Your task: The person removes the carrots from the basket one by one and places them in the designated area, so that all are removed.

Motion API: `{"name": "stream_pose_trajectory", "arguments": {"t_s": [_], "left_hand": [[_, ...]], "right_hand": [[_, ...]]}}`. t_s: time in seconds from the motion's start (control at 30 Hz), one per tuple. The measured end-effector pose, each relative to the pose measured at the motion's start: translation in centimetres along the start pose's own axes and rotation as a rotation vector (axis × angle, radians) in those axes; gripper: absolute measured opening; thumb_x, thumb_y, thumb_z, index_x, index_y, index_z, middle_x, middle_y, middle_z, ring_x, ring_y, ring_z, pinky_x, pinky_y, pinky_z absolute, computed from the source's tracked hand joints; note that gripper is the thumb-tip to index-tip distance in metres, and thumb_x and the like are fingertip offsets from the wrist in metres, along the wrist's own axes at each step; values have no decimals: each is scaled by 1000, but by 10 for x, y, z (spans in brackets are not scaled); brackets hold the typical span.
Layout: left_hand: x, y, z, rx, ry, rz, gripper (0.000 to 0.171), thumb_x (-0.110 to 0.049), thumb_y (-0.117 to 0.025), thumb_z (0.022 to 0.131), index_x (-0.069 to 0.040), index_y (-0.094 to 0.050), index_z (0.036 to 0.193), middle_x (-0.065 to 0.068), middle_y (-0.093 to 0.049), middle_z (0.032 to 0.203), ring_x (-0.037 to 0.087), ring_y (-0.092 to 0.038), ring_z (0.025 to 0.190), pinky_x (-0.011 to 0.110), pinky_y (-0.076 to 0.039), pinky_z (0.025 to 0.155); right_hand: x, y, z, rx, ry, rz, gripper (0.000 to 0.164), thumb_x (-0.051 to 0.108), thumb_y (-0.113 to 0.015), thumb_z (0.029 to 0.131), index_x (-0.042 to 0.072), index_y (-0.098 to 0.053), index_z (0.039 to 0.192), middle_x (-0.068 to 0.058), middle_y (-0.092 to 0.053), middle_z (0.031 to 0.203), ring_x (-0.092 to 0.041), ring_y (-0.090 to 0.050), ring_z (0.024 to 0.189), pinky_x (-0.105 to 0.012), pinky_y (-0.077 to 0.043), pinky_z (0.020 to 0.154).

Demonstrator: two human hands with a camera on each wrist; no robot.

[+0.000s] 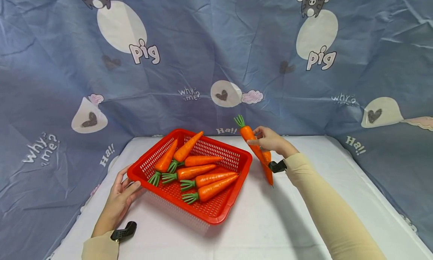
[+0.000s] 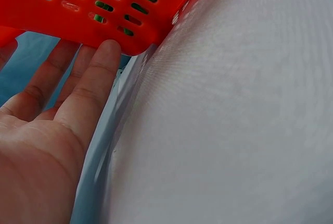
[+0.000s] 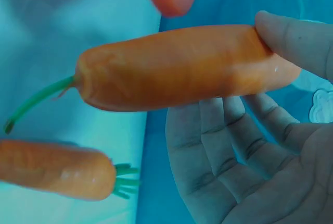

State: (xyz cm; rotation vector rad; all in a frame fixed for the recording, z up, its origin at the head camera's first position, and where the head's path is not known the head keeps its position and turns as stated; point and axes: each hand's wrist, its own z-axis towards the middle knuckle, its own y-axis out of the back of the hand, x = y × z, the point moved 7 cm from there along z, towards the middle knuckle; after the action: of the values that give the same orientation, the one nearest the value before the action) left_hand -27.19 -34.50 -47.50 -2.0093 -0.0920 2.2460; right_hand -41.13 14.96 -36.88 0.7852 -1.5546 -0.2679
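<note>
My right hand [image 1: 269, 140] pinches an orange carrot [image 1: 248, 134] between thumb and fingers, right of the basket. The carrot slants with its green top up and its thin end down. A second carrot [image 3: 57, 169] shows beside it in the right wrist view; in the head view the hand and wrist partly hide this one. At the left corner of a red plastic basket [image 1: 176, 206], my left hand [image 1: 119, 196] holds the rim, thumb on the near side and fingers round the left side. Inside lie several carrots [image 1: 197, 172] with green tops, mostly pointing right or away.
A white cloth [image 1: 250, 230] covers the table. Blue printed fabric [image 1: 189, 46] rises behind it and at both sides. The basket walls have slots [image 2: 104, 5]. Each wrist carries a black device [image 1: 124, 231].
</note>
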Motion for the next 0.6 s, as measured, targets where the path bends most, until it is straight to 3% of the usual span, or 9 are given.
{"name": "stream_pose_trajectory", "arguments": {"t_s": [0.13, 0.37, 0.6], "left_hand": [[0, 0, 0, -2, 0, 1, 64, -8, -56, 111, -29, -28, 164, -8, -55, 146, 2, -68, 122, 26, -62, 98], [1, 0, -1, -6, 6, 5, 64, -9, -57, 110, -30, -28, 164, -10, -55, 145, 2, -68, 122, 26, -62, 98], [-1, -1, 0, -4, 9, 3, 64, -9, -57, 110, -31, -29, 164, -9, -54, 146, 2, -67, 123, 28, -62, 98]], "right_hand": [[-10, 2, -3, -6, -36, 12, 58, 32, -71, 103, -3, -47, 143, -20, -57, 128, -28, -63, 104, -48, -64, 97], [-34, 3, -4, -14, -98, 56, 62, 33, -72, 101, -4, -43, 143, -21, -52, 130, -28, -60, 104, -54, -61, 104], [-52, 5, -9, -16, -122, 91, 59, 30, -70, 102, -5, -42, 141, -15, -53, 118, -24, -58, 100, -42, -66, 90]]}}
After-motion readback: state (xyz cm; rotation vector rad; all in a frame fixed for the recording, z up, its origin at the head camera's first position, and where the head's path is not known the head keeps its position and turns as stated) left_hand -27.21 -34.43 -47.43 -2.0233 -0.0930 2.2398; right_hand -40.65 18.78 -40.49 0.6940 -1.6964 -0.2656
